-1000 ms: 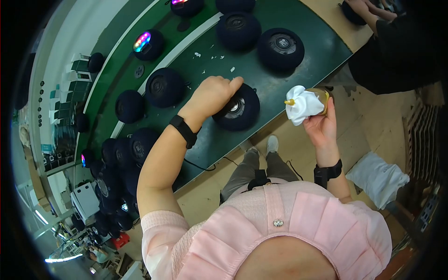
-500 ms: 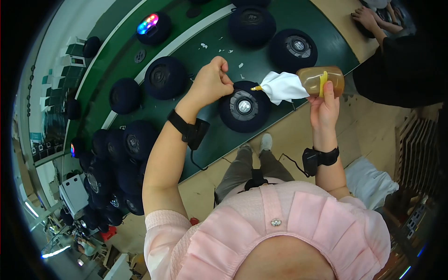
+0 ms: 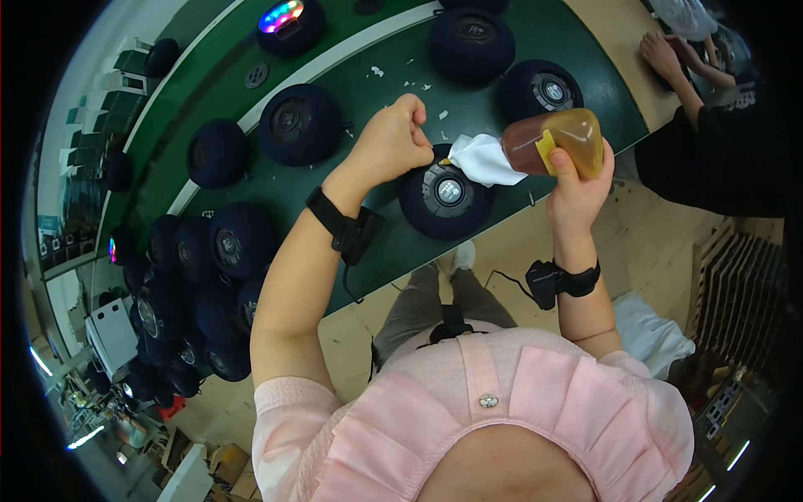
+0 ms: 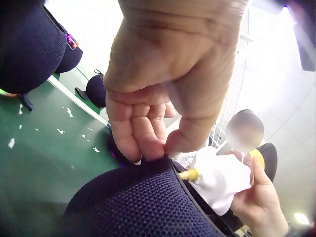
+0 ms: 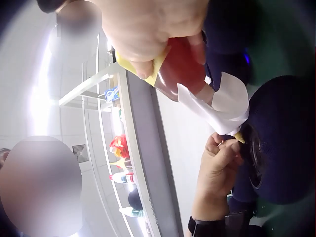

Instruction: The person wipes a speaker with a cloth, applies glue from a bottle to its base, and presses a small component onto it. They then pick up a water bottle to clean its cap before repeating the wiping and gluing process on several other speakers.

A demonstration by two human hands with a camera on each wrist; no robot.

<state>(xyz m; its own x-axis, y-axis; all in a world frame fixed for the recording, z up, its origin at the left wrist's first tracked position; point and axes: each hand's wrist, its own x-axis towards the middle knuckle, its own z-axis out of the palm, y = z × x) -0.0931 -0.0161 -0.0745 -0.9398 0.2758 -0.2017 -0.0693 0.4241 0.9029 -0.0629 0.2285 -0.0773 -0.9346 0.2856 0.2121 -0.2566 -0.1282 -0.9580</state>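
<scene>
A round navy fabric-covered speaker lies on the green table, its dark ring and silver centre disc facing up. At its far rim, my left hand pinches the edge of the fabric cover between thumb and fingers. My right hand grips an amber squeeze bottle with a yellow label, tilted nozzle-down toward the speaker. White cloth is wrapped about the bottle's neck. The yellow nozzle tip is right at the fabric's inner edge, close beside the left fingertips.
More navy speakers stand farther back on the table, and many are piled at the left. One speaker glows with coloured lights. White scraps lie on the green surface. Another person's hands are at the upper right.
My right hand has brought the bottle left from beyond the table edge and tipped its nozzle onto the speaker's rim. My left hand has shifted off the speaker's middle to pinch its cover edge.
</scene>
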